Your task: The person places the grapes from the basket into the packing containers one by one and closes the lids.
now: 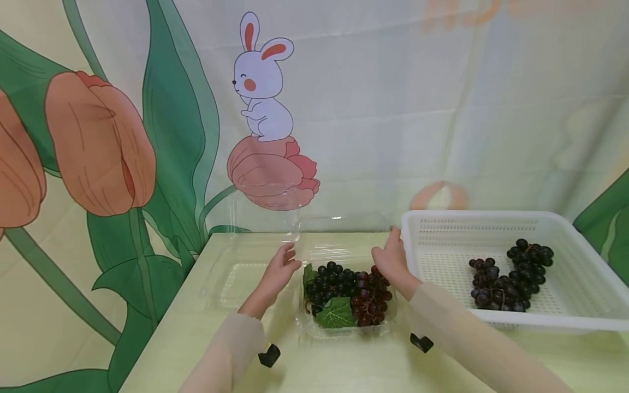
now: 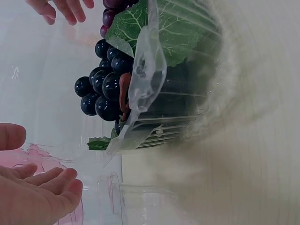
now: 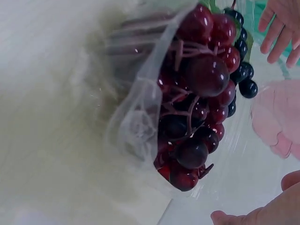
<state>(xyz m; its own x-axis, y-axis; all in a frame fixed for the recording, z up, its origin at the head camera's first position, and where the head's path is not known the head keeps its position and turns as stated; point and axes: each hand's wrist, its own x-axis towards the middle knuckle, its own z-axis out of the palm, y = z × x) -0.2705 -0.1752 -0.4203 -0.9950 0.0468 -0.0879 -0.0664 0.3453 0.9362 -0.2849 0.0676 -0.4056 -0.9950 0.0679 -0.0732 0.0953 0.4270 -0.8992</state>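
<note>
Head view, left to right: the left hand point(image 1: 280, 270), fingers point(image 1: 285, 252) loose and gripping nothing, flanks grapes point(image 1: 335, 282) penned by a clear box point(image 1: 344, 332), opposite the right hand point(image 1: 395, 262), fingers likewise released, beside a white basket point(image 1: 481, 215) corralling more grapes point(image 1: 502, 291).

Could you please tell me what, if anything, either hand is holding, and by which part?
Nothing is visibly held: the left hand and right hand are near opposite sides of the box. Whether either touches its clear lid cannot be told.
</note>
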